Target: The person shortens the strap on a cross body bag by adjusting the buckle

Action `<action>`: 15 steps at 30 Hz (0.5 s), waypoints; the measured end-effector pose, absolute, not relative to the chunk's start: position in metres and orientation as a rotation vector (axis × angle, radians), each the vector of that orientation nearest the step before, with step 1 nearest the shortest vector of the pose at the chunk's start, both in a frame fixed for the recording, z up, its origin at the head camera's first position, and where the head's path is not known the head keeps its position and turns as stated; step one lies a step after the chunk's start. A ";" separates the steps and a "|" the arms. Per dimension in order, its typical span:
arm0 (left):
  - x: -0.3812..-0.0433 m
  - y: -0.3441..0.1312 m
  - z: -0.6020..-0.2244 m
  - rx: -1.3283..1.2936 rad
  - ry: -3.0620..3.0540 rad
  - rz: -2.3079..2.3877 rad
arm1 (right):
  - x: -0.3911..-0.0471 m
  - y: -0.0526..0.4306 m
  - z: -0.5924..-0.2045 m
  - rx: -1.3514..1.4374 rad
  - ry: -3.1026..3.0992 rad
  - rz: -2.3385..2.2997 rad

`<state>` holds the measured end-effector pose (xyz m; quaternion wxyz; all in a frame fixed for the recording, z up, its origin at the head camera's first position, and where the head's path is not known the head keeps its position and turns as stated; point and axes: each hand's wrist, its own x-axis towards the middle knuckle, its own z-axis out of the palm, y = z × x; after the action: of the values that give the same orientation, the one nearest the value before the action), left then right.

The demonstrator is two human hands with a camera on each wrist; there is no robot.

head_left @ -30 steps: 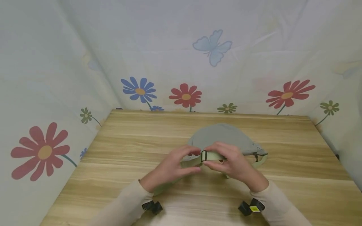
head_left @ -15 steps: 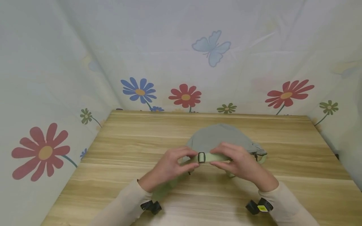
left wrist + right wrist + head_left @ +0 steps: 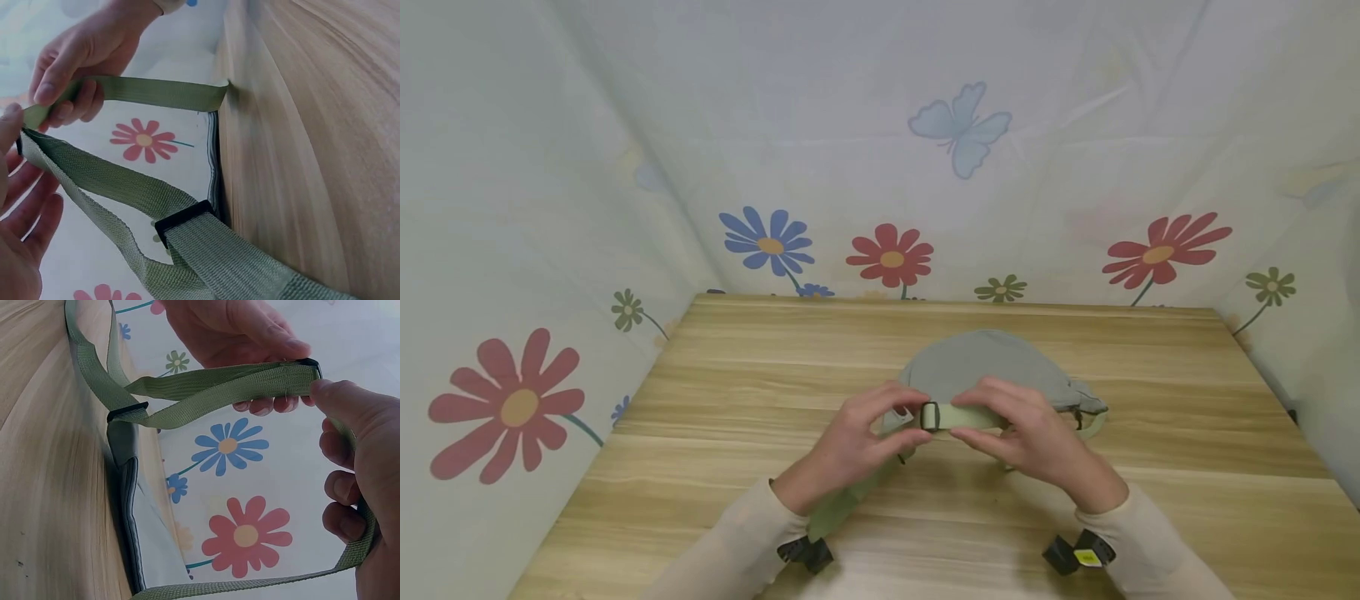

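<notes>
A grey waist bag with a green webbing strap lies on the table beyond both hands. My left hand pinches the black slider buckle at its edges, between thumb and fingers. Just to the right, my right hand holds the strap, its thumb right by the buckle in the right wrist view. Between the hands the webbing is stretched nearly straight. A second black slider sits lower on the strap, towards the bag, where the webbing doubles into a loop.
The wooden table reaches back to a white curtain printed with flowers and a butterfly. Similar curtain hangs along the left and right sides. A small black camera sits on the left wrist, another on the right.
The buckle has shifted slightly left, into the left hand's fingertips. My right hand has slid right along the strap, then come back a little. The bag has stayed in place.
</notes>
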<state>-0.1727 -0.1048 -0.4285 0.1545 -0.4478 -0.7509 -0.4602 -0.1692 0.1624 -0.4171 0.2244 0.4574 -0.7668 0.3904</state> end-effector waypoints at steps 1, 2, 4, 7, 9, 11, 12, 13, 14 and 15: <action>-0.173 -0.105 -0.429 -1.290 -2.138 -1.328 | -0.169 0.162 -0.417 1.260 -2.117 1.073; -0.173 -0.105 -0.429 -1.293 -2.128 -1.334 | -0.169 0.161 -0.417 1.257 -2.119 1.069; -0.174 -0.104 -0.429 -1.298 -2.116 -1.346 | -0.169 0.161 -0.417 1.251 -2.120 1.064; -0.175 -0.104 -0.429 -1.296 -2.124 -1.359 | -0.168 0.159 -0.416 1.244 -2.118 1.062; -0.175 -0.105 -0.429 -1.296 -2.133 -1.362 | -0.168 0.157 -0.416 1.244 -2.110 1.063; -0.175 -0.105 -0.430 -1.295 -2.145 -1.361 | -0.168 0.155 -0.416 1.252 -2.099 1.070; -0.175 -0.105 -0.430 -1.294 -2.150 -1.358 | -0.168 0.154 -0.417 1.256 -2.097 1.075; -0.175 -0.105 -0.430 -1.295 -2.155 -1.359 | -0.168 0.152 -0.417 1.261 -2.096 1.076; -0.174 -0.105 -0.430 -1.296 -2.162 -1.358 | -0.168 0.151 -0.417 1.266 -2.096 1.076; -0.174 -0.105 -0.430 -1.299 -2.167 -1.358 | -0.169 0.151 -0.418 1.271 -2.096 1.078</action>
<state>-0.1744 -0.1051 -0.4295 0.1363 -0.4486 -0.7485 -0.4690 -0.1685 0.1507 -0.4181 0.2298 0.4618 -0.7618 0.3919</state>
